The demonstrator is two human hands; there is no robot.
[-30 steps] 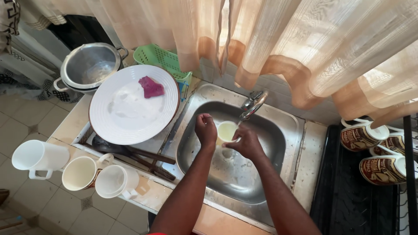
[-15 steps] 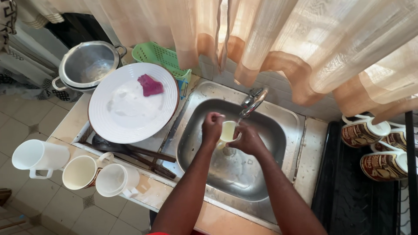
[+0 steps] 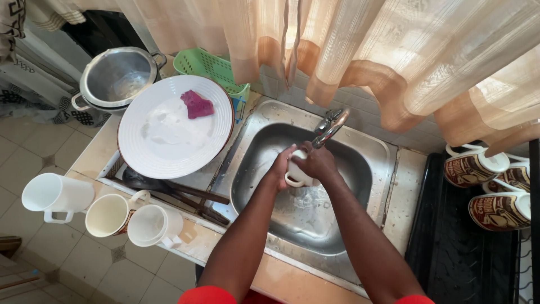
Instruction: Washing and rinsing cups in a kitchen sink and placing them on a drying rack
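Both hands, left hand (image 3: 279, 167) and right hand (image 3: 319, 163), gripping small white handled mug (image 3: 295, 177) under curved chrome tap (image 3: 330, 126), above stainless steel sink (image 3: 253, 163).

Sheer peach curtains (image 3: 394, 50) glow, probably backlit; beige tiled floor (image 3: 39, 152).

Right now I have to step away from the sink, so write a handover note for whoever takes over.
Left hand and right hand both grip the small white handled cup over the steel sink basin, under the chrome tap.
Done, by the look of it: three white mugs lie on the counter edge, left.
Left: the large white plate with a pink sponge, dark utensils beneath it, and the steel pot.
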